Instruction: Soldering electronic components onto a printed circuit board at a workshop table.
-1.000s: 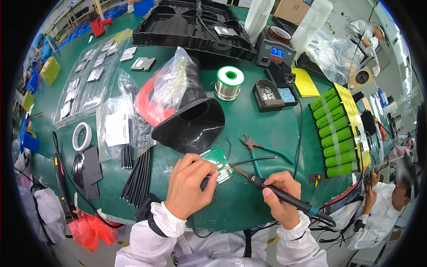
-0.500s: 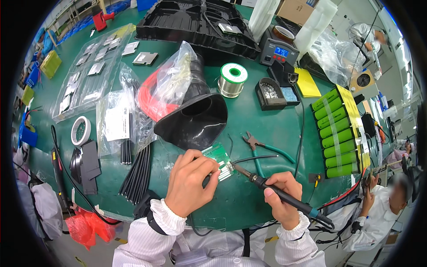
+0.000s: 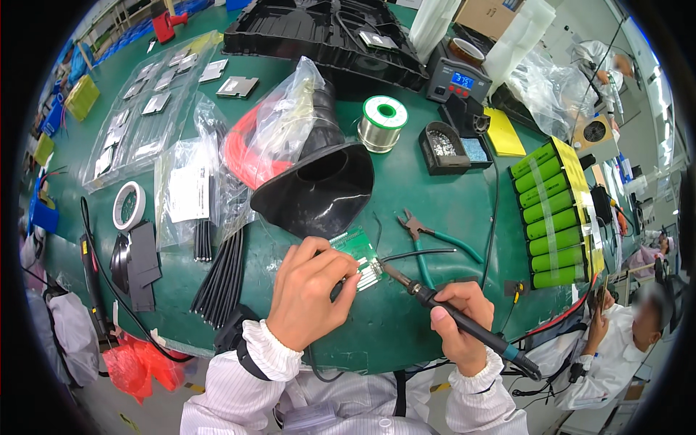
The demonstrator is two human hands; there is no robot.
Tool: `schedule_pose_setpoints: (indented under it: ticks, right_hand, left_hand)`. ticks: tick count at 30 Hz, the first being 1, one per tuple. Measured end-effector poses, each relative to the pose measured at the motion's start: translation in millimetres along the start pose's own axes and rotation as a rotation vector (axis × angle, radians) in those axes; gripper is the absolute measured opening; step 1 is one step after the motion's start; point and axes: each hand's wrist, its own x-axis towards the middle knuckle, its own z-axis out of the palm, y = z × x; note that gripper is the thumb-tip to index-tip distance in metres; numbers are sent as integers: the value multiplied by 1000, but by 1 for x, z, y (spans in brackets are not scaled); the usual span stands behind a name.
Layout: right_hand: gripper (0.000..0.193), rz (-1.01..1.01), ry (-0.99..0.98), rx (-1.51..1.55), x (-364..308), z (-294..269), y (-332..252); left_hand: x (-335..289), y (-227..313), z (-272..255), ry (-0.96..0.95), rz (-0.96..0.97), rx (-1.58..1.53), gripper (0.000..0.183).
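My right hand (image 3: 462, 322) is wrapped round a soldering iron (image 3: 471, 326). The iron's tip meets the right edge of a green circuit board (image 3: 355, 246) lying on the mat. Thumb and fingers of my left hand (image 3: 312, 290) are pinched together over the board's lower left part. Whatever sits between those fingertips is hidden, and a bit of black shows beneath them. A black wire (image 3: 420, 254) runs right from the board's edge. Across it lie cutting pliers (image 3: 428, 235) with green handles, jaws apart. A black fume extraction hood (image 3: 319, 192) opens just behind the board.
A solder spool (image 3: 383, 134), an iron stand with a tip cleaner (image 3: 442, 148) and a soldering station (image 3: 457, 80) stand behind. A green battery pack (image 3: 547, 217) is at right. Black wires (image 3: 221, 283), a tape roll (image 3: 129, 206) and plastic trays (image 3: 152, 101) lie left. A co-worker (image 3: 616, 341) sits at right.
The view has shifted slightly. Both hands, the soldering iron and the board keep nearly the same places relative to one another.
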Motion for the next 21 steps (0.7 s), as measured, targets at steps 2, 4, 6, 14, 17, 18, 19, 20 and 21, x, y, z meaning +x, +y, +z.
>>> schedule_pose_setpoints:
  ticks: [2, 4, 6, 14, 17, 18, 19, 20, 21]
  right_hand:
    - [19, -9, -6, -15, -1, 0, 0]
    - [19, -18, -12, -30, -1, 0, -1]
    - [19, -39, -20, -47, 1, 0, -4]
    - [19, -33, -36, -74, 2, -1, -7]
    - [19, -39, -42, -87, 3, -1, -7]
    - [20, -49, -44, -95, 3, -1, -7]
    - [20, -48, -45, -96, 3, -1, -8]
    - [20, -59, -43, -101, 2, -1, -8]
    - [20, -70, -42, -107, 2, -1, -8]
  left_hand:
    - [0, 0, 0, 2, -1, -2, 13]
    - [-1, -1, 0, 1, -5, 0, 13]
    - [0, -1, -1, 1, -6, 3, 13]
    - [0, -1, 1, 3, 6, 20, 14]
    - [1, -1, 0, 2, 13, 24, 15]
    - [1, -1, 1, -2, 19, 29, 15]
    - [1, -1, 1, -6, 24, 34, 16]
    - [1, -1, 1, -6, 23, 33, 16]
    - [1, 0, 1, -10, 23, 35, 15]
